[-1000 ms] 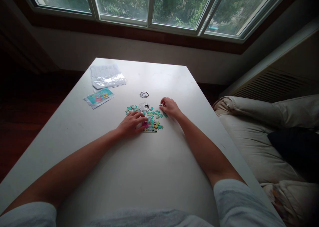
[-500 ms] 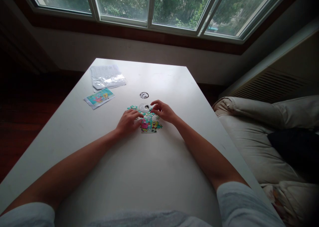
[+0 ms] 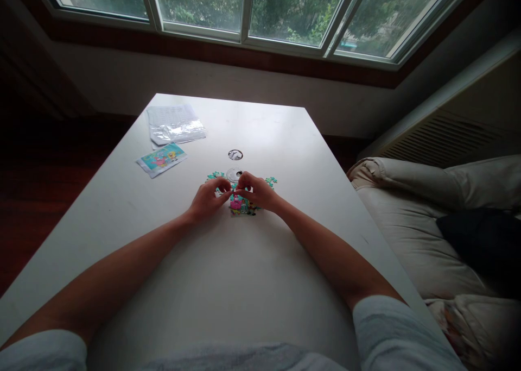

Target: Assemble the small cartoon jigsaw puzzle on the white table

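Jigsaw puzzle (image 3: pixel 236 205), partly joined, flat on the white surface (image 3: pixel 228 273) beneath two bare hands. We see the left hand (image 3: pixel 208 199) at its left side and the right hand (image 3: pixel 256 190) over its far right part, the thumbs and fingertips meeting above its far portion. Each grip is curled into a pinch; we cannot tell whether a piece is caught there, since the fingers hide anything so small. A left cluster of loose pieces (image 3: pixel 215 175) and a right cluster of loose pieces (image 3: pixel 271 182) flank the hands. Just beyond the fingers lies a pale disc (image 3: pixel 233 174); the printed picture card (image 3: pixel 163 158) is well to the left. We judge three risks: a dragging right palm could part the joined section, a forced tab could bend, and a knuckle could push the disc into neighbouring pieces and scatter them.
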The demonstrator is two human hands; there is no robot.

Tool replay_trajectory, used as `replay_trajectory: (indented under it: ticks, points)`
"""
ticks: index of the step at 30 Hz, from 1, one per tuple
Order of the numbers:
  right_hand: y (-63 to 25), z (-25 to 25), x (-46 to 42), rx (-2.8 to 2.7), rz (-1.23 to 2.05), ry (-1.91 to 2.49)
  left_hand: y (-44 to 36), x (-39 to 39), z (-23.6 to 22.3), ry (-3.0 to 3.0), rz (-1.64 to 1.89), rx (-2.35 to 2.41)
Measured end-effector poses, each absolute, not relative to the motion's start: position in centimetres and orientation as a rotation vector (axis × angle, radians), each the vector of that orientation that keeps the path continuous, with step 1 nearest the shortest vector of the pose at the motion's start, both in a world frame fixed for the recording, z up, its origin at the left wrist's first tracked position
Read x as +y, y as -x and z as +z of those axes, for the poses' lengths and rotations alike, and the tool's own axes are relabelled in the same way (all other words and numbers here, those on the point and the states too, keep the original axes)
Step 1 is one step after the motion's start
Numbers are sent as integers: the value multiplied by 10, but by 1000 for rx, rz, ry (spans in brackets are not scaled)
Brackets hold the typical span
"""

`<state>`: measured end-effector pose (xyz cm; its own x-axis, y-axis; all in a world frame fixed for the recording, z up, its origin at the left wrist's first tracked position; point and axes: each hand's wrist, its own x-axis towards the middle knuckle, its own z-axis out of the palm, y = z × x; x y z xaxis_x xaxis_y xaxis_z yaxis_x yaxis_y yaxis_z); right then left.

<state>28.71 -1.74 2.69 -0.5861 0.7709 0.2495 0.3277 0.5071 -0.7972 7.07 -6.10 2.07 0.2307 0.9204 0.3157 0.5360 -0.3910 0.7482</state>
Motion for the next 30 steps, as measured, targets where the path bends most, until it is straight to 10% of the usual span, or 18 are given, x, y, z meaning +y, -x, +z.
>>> replay_trajectory:
  ticks: [30]
  points:
    - [-306,21,-8,-2466,748,917,-63,-59,30,-2157,723,1552]
